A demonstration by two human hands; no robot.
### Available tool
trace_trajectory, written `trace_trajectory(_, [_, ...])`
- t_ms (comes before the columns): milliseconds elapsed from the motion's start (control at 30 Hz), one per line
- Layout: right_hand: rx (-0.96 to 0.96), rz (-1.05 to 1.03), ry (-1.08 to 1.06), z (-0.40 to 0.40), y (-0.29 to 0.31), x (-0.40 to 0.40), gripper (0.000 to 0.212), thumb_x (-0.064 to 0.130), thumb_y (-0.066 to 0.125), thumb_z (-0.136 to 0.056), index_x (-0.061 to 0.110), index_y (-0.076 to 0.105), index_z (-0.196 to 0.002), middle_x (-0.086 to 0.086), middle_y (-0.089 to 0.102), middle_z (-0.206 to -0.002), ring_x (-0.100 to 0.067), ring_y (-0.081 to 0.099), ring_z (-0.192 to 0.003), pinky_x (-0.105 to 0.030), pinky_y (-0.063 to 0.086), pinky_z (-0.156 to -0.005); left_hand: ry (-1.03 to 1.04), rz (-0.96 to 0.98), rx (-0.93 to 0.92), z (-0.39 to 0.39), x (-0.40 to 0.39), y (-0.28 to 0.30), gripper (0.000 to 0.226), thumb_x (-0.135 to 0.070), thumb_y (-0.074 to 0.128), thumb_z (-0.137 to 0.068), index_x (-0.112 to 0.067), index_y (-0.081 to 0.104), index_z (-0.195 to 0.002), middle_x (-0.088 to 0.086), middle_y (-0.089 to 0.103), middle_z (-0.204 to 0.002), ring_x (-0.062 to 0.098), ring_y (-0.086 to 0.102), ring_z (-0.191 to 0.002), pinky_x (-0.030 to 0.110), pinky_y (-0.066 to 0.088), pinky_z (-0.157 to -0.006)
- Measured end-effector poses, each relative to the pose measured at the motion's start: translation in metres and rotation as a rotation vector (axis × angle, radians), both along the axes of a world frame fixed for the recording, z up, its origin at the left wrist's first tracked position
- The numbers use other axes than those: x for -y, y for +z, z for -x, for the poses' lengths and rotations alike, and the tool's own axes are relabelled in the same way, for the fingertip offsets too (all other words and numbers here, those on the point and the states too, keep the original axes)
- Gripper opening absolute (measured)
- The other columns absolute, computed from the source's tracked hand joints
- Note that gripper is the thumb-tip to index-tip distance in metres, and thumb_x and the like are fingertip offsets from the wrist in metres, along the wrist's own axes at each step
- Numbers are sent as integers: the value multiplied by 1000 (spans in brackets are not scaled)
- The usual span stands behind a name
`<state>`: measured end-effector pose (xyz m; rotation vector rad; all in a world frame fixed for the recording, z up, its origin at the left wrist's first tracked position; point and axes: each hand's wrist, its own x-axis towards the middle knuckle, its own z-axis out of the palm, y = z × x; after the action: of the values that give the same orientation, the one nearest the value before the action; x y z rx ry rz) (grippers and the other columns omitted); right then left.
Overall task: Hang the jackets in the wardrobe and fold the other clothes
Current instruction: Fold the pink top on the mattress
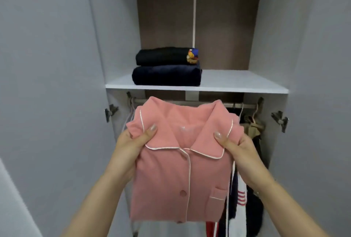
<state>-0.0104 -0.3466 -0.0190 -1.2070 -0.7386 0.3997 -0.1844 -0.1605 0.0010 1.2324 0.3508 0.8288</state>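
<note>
Both your hands grip the folded pink shirt [176,170] below the shelf [237,83]: left hand [131,145] and right hand [237,147] fingers pinch its collar corners, before the open wardrobe [303,65].

Home bedroom closet: wardrobe shelf [228,83], hanging rail [237,106], folded clothes [167,71].

Shelf [237,83] lies bare right of the folded stack [167,67].

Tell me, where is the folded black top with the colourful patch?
In the head view, the folded black top with the colourful patch lies on the left side of the white wardrobe shelf, stacked on a folded navy garment.
</note>
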Motion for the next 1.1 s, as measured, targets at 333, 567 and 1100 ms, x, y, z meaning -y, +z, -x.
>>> trace_trajectory(333, [258, -216, -48, -57, 172, -132, 34, 31, 77, -77, 17, 74, -108, -5, 76, -103, -19, 73, -91, -26, 57, -66, 41, -269, 161, -50, -127, 167, 40, -35, 76, -70, -9, 73, -100, 7, 77, -92, 16, 74, -81, 25, 58, -62])
trace_trajectory(567, [306, -244, -82, -112, 289, -187, 28, 28, 75, -84, 13, 74, -108, -10, 76, -101, -23, 74, -89, -32, 59, -68, 6, -415, 214, -116, -200, 290, 22, -29, 75, -84, -8, 70, -92, 2, 75, -74, 11, 71, -64, 22, 55, -53])
trace_trajectory(1100, [112, 449, -114, -328, 310, -350, 20, 16, 59, -96, 7, 63, -113, -12, 73, -87, -19, 70, -75, -32, 57, -62, -117, -385, -441, -349, -368, 298, 20, -23, 56, -99, -18, 50, -80, 2, 48, -65, 8, 49, -46, 24, 44, -52])
